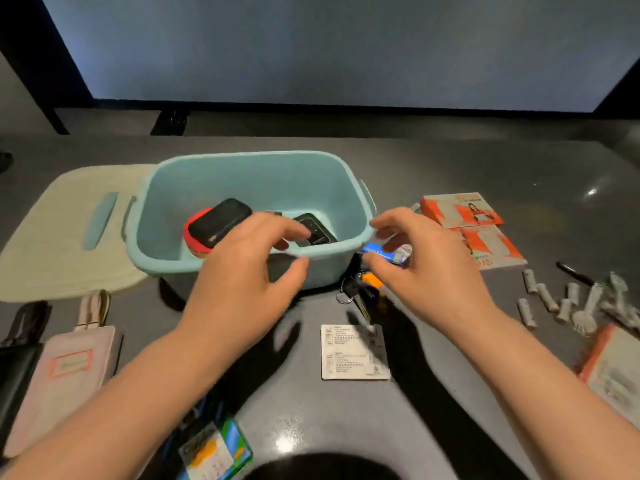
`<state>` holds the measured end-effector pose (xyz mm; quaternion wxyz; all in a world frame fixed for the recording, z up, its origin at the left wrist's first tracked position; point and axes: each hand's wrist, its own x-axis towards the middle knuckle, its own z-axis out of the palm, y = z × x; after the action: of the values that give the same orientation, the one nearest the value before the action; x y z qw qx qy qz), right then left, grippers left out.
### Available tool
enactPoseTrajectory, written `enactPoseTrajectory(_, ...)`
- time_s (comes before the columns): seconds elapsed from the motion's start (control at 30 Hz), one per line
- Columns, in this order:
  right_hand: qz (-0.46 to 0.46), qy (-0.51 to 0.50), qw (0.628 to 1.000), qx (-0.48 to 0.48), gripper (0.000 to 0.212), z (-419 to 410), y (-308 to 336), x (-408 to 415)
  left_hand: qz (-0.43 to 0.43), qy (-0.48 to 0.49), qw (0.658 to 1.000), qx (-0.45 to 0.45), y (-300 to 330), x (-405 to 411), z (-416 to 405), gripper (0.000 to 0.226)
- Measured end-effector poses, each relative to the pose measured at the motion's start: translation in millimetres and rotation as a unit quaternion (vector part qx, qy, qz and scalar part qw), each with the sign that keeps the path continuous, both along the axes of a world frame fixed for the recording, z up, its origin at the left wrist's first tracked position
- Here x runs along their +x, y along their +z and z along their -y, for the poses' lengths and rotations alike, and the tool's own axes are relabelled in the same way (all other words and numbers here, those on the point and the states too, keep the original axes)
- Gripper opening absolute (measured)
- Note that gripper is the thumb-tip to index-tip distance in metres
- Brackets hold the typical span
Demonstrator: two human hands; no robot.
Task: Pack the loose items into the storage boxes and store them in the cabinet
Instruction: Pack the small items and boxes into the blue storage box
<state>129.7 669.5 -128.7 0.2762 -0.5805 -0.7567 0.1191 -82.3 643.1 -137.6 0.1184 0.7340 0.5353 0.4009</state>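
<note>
1. Dark grey tabletop (450, 161) fills the head view, with a large pale screen behind it at the far side.
2. A teal box (194, 183) sits centre-left, its cream lid (52, 237) lying flat just left of it. Inside lie a black case (220, 221) on something red, and a dark phone-like device (317, 233) to its right.
3. The left hand (239, 285) hovers over the box's near rim, fingers spread and curved, holding nothing.
4. The right hand (429, 271) pinches a small blue-and-white item (384, 251) at the box's near right corner; a bunch of keys (360, 292) hangs below it, though blur hides whether they are joined.
5. Still loose: a white card (353, 353) near centre, orange booklets (464, 211) to the right, small grey tubes (547, 299) further right, a pink pouch (59, 382) and black wallet (17, 368) at the left, and a colourful card (218, 452) close to the body.
6. Risks, as I judge them: the keys hang at or below rim height outside the box, so they may catch its near wall or tip it if the item is moved across without lifting. A loose pinch could drop the bunch short, onto the table. Keys landing hard on the device might scratch it.
</note>
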Motion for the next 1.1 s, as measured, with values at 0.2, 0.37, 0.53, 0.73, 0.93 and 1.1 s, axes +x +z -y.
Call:
enactPoseTrajectory(0.2, -0.010, -0.045, 0.994, -0.099, 0.025, 50.5, -71.2, 28.3, -0.036, -0.063, 0.981, -0.178, -78.9, 40.3, 39.9, 0.046)
enactPoseTrajectory(0.37, -0.010, -0.068, 0.993, -0.098, 0.027, 63.9, -94.1, 47.9, -0.111, -0.104, 0.962, -0.226, -105.2, 57.7, 34.1, 0.089)
enactPoseTrajectory(0.53, 0.052, -0.137, 0.986, -0.081, 0.030, 38.4, -101.8, 74.2, -0.134, -0.105, 0.962, -0.213, -109.9, 65.9, 26.6, 0.080)
enactPoseTrajectory(0.73, 0.121, -0.166, 0.972, -0.114, 0.035, 12.3, -111.6, 80.7, -0.095, -0.078, 0.967, -0.221, -107.5, 60.5, 27.9, 0.071)
enactPoseTrajectory(0.93, 0.118, -0.169, 0.971, -0.121, 0.016, 10.2, -109.0, 81.6, -0.038, -0.058, 0.983, -0.167, -66.7, 46.5, 43.4, 0.065)
enactPoseTrajectory(1.1, 0.004, -0.107, 0.994, -0.006, 0.009, -7.6, -50.4, 60.3, 0.003, -0.014, 0.997, -0.082, 4.7, 14.0, 34.3, 0.064)
